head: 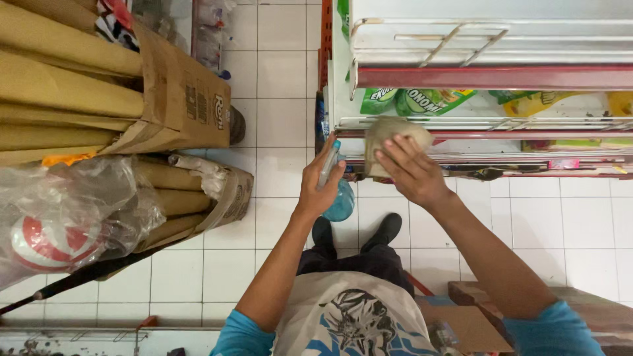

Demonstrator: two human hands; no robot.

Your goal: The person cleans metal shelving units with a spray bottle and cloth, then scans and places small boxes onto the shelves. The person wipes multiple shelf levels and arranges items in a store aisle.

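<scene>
Rag looks soft and floppy, pressed flat on the shelf by right hand fingers spread, while left hand wraps a slick spray bottle at its neck.

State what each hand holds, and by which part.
Left hand grips a blue spray bottle by its neck. Right hand presses a beige cloth, fingers spread over its lower part.
</scene>
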